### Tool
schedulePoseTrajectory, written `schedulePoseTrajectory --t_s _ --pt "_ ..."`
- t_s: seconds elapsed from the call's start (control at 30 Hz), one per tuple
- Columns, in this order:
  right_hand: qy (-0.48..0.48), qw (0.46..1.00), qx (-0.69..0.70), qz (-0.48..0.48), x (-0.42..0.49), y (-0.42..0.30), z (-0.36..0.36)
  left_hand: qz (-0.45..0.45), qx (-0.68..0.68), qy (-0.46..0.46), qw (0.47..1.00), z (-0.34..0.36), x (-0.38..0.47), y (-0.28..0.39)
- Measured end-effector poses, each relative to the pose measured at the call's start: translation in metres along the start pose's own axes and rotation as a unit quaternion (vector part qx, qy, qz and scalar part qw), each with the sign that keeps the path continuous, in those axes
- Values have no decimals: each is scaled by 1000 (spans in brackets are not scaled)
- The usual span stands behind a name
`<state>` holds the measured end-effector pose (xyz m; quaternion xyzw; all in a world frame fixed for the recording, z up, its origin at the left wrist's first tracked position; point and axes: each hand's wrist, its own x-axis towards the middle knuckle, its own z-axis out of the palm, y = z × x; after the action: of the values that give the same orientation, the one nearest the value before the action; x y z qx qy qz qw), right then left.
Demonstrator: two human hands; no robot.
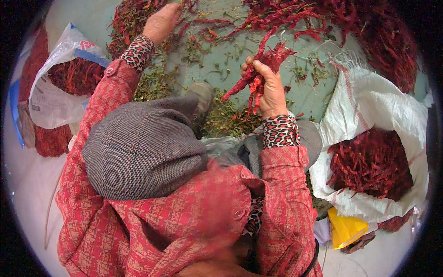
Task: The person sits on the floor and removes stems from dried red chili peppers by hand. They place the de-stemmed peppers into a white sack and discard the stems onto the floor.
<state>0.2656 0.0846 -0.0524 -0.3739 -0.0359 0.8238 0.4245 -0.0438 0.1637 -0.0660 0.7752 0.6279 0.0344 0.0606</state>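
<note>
My right hand (271, 86) is closed around a bunch of dried red chili peppers (271, 57), whose ends stick out on both sides of the fist. Stretched out towards the top edge, my left hand (164, 22) is beside a heap of dried chilies with stems (129, 20). Its fingertips are hidden, so whether it grips anything is unclear. Loose chilies (214, 22) lie to the right of that hand on the green floor (214, 52).
An open white woven sack (377, 93) at right holds chilies (372, 162). Another sack (52, 107) with chilies stands at left. A large chili pile (384, 38) spreads across the top right. Green stem scraps (225, 121) lie by a shoe (202, 93). A yellow bag (346, 226) is low right.
</note>
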Motion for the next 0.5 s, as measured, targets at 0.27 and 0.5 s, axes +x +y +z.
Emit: schedulePoseTrajectory --t_s 0.27,0.5 --pt "-2 1000 -10 -17 3 1 -1 -30 103 -170 980 23 -14 21" --pt "5 1000 -14 1 4 2 -1 -28 2 -51 998 4 -8 11"
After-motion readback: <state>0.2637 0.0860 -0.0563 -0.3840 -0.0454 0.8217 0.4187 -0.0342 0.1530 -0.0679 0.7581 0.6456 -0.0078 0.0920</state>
